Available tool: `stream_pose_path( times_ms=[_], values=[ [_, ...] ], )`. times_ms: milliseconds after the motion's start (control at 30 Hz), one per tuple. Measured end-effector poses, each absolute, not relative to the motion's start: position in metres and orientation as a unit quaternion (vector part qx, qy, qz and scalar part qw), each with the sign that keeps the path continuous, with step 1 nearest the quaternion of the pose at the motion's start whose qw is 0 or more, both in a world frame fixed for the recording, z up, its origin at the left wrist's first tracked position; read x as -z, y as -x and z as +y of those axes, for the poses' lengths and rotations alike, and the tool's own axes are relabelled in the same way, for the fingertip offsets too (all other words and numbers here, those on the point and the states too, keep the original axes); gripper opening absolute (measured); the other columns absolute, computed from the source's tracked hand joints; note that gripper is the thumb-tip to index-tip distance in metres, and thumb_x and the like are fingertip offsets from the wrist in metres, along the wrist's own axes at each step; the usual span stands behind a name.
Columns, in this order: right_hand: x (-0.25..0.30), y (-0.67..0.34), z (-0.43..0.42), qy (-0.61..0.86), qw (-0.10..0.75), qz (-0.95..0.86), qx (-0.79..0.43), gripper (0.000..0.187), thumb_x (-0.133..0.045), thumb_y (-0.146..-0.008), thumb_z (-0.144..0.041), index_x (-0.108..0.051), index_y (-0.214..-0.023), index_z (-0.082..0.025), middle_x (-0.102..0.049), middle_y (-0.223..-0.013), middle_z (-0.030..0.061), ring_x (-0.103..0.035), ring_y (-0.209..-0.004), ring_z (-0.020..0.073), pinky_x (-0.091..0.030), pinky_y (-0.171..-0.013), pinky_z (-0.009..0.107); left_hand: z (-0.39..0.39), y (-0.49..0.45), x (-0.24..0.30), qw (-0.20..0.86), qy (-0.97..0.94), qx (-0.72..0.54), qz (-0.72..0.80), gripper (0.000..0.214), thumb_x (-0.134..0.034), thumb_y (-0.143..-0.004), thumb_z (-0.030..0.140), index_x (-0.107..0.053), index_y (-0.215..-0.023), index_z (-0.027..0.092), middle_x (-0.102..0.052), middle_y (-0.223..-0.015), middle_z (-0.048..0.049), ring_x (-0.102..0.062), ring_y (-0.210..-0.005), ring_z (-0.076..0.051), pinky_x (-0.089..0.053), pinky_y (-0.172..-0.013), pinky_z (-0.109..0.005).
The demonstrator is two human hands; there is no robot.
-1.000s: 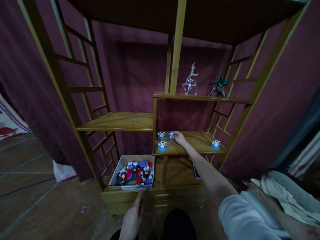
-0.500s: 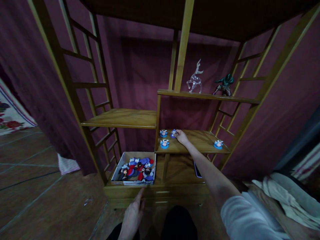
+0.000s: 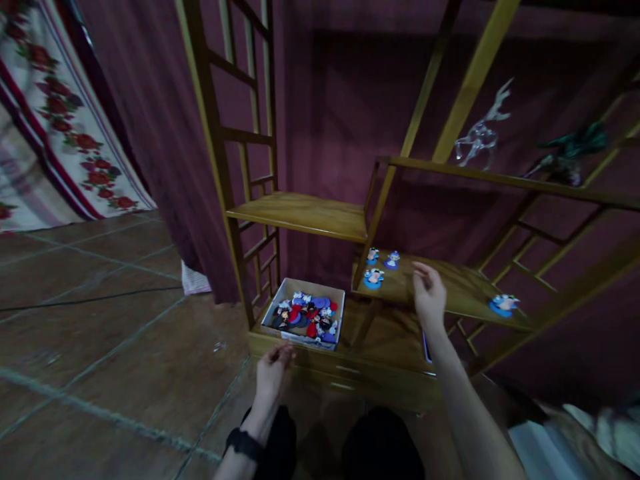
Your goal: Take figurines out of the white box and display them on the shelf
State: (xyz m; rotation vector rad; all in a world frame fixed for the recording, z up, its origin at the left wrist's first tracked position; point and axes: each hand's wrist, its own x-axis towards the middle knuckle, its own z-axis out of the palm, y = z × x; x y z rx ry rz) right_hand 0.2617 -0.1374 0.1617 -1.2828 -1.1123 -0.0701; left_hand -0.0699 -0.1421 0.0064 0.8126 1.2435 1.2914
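Observation:
My right hand (image 3: 430, 297) is in front of the lower right shelf (image 3: 450, 287), fingers loosely bent and apart, holding nothing. To its left on that shelf stand a small figurine with a purple cap and purple base (image 3: 392, 260) and two figurines on blue bases, a rear one (image 3: 373, 256) and a front one (image 3: 373, 278). Another blue-based figurine (image 3: 504, 305) stands at the shelf's right end. My left hand (image 3: 273, 370) hovers just before the cardboard box (image 3: 341, 319), fingers half curled with nothing visible in them. Several red, purple and white figurines (image 3: 313, 313) lie jumbled in the box.
A clear deer ornament (image 3: 479, 141) and a dark green figure (image 3: 570, 153) stand on the upper shelf (image 3: 500, 175). A bare wooden shelf (image 3: 305, 213) juts out above the box. A phone-like thing (image 3: 427, 347) lies below my right hand. A cable (image 3: 100, 304) crosses the floor.
My right hand has let go of the purple-capped figurine and drawn back to the right. My left hand has curled its pointing finger. The view has swung left.

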Motion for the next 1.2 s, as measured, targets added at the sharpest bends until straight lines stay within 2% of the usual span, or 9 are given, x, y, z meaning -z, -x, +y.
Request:
stream_pose_path(
  times_ms=[67,167,333,500,733,900,967,1067,1200],
  values=[
    [-0.141,-0.223,-0.167,0.562,0.674,-0.479,0.016,0.02,-0.049,-0.082,-0.028,-0.062,-0.095,-0.021,-0.062,-0.095,0.0047,-0.058,-0.085,0.0171,-0.045,-0.083,0.034,-0.12,0.071,-0.015,0.573,-0.242,-0.6,0.503,0.024,-0.068,-0.064,0.015,-0.062,-0.088,0.011,-0.067,-0.076,-0.0058,-0.062,-0.06,-0.011,-0.048,-0.058,-0.022],
    [-0.096,-0.162,-0.18,0.542,0.61,-0.563,-0.136,0.016,-0.05,-0.082,-0.028,-0.065,-0.085,-0.024,-0.063,-0.093,0.0048,-0.059,-0.088,0.019,-0.046,-0.082,0.034,-0.081,0.065,-0.029,0.591,-0.138,-0.636,0.476,0.022,-0.059,-0.068,0.0,-0.058,-0.086,0.012,-0.065,-0.073,-0.005,-0.061,-0.058,-0.009,-0.048,-0.055,-0.018],
    [-0.016,-0.116,-0.115,0.581,0.516,-0.574,-0.256,0.021,-0.045,-0.081,-0.026,-0.065,-0.086,-0.026,-0.066,-0.091,0.0026,-0.061,-0.088,0.0197,-0.046,-0.082,0.034,-0.021,0.057,-0.037,0.636,-0.03,-0.633,0.44,0.024,-0.044,-0.073,-0.007,-0.051,-0.085,0.014,-0.059,-0.068,-0.0005,-0.059,-0.054,-0.006,-0.048,-0.052,-0.015],
    [0.018,-0.113,-0.031,0.63,0.432,-0.594,-0.251,0.027,-0.041,-0.081,-0.02,-0.064,-0.092,-0.026,-0.067,-0.093,0.0006,-0.061,-0.086,0.018,-0.046,-0.081,0.032,0.006,0.067,-0.033,0.651,0.026,-0.635,0.415,0.024,-0.041,-0.075,-0.007,-0.049,-0.086,0.014,-0.058,-0.07,-0.0007,-0.058,-0.055,-0.005,-0.048,-0.051,-0.013],
    [0.04,-0.07,0.053,0.635,0.284,-0.698,-0.171,0.039,-0.043,-0.078,-0.009,-0.059,-0.11,-0.023,-0.059,-0.115,0.0056,-0.05,-0.112,0.019,-0.034,-0.098,0.031,0.02,0.087,-0.037,0.654,0.026,-0.631,0.416,0.025,-0.044,-0.075,-0.004,-0.052,-0.09,0.013,-0.059,-0.072,-0.0012,-0.059,-0.057,-0.005,-0.047,-0.052,-0.013],
    [0.055,-0.057,0.067,0.662,0.19,-0.717,-0.111,0.046,-0.055,-0.08,-0.031,-0.048,-0.125,-0.027,-0.053,-0.119,0.0093,-0.046,-0.113,0.0254,-0.033,-0.096,0.035,0.024,0.101,-0.039,0.667,0.02,-0.624,0.406,0.028,-0.043,-0.075,-0.005,-0.055,-0.093,0.013,-0.061,-0.074,-0.0029,-0.061,-0.06,-0.007,-0.048,-0.053,-0.015],
    [0.055,-0.057,0.066,0.666,0.158,-0.722,-0.097,0.048,-0.056,-0.079,-0.037,-0.048,-0.126,-0.029,-0.053,-0.116,0.0098,-0.046,-0.11,0.0274,-0.033,-0.093,0.038,0.025,0.105,-0.04,0.673,0.026,-0.623,0.399,0.027,-0.042,-0.075,-0.005,-0.055,-0.092,0.013,-0.061,-0.074,-0.0036,-0.061,-0.06,-0.007,-0.048,-0.052,-0.015],
    [0.05,-0.058,0.063,0.644,0.122,-0.748,-0.105,0.038,-0.053,-0.082,-0.032,-0.053,-0.119,-0.03,-0.055,-0.112,0.0092,-0.048,-0.108,0.0263,-0.033,-0.093,0.038,0.025,0.109,-0.042,0.683,0.034,-0.619,0.387,0.026,-0.042,-0.077,-0.004,-0.056,-0.092,0.012,-0.061,-0.074,-0.0037,-0.061,-0.059,-0.007,-0.049,-0.051,-0.016],
    [0.045,-0.062,0.053,0.604,0.129,-0.774,-0.14,0.03,-0.053,-0.082,-0.025,-0.059,-0.111,-0.029,-0.058,-0.113,0.0066,-0.051,-0.108,0.0234,-0.031,-0.096,0.036,0.026,0.112,-0.044,0.689,0.037,-0.617,0.379,0.025,-0.042,-0.078,-0.003,-0.056,-0.093,0.012,-0.061,-0.074,-0.0038,-0.061,-0.058,-0.007,-0.049,-0.05,-0.015]
  ],
)
